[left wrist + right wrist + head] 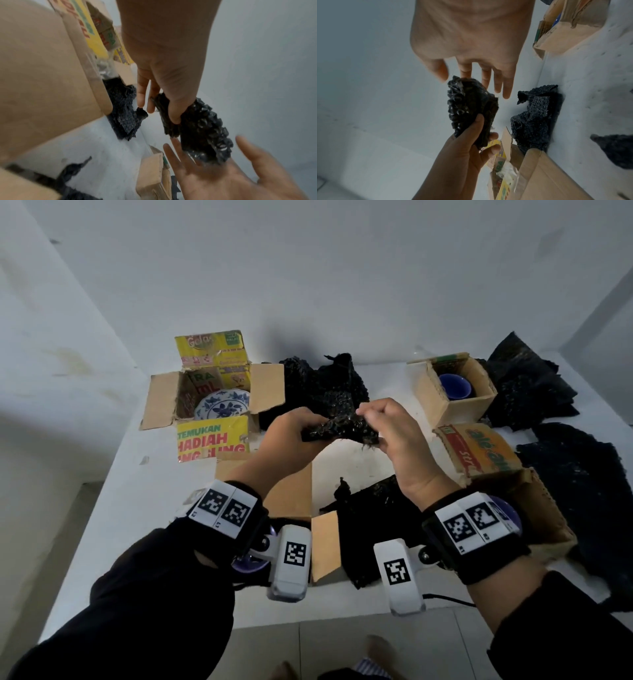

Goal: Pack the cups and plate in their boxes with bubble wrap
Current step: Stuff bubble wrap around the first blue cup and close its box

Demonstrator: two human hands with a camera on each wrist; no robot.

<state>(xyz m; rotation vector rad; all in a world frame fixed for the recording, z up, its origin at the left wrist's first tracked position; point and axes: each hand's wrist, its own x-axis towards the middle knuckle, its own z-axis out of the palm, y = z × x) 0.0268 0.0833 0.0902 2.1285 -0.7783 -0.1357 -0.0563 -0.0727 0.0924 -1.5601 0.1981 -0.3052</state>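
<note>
Over the middle of the table both hands hold one crumpled piece of black bubble wrap. My left hand grips its left end, thumb on top. My right hand pinches the upper right edge between thumb and forefinger, its other fingers straight. A blue-and-white plate lies in the open yellow box at the back left. A blue cup sits in a small open brown box at the back right.
A closed brown box with green lettering lies at the right. An open box with black wrap stands under my wrists. More black wrap is piled behind the hands and along the right edge. White walls enclose the table.
</note>
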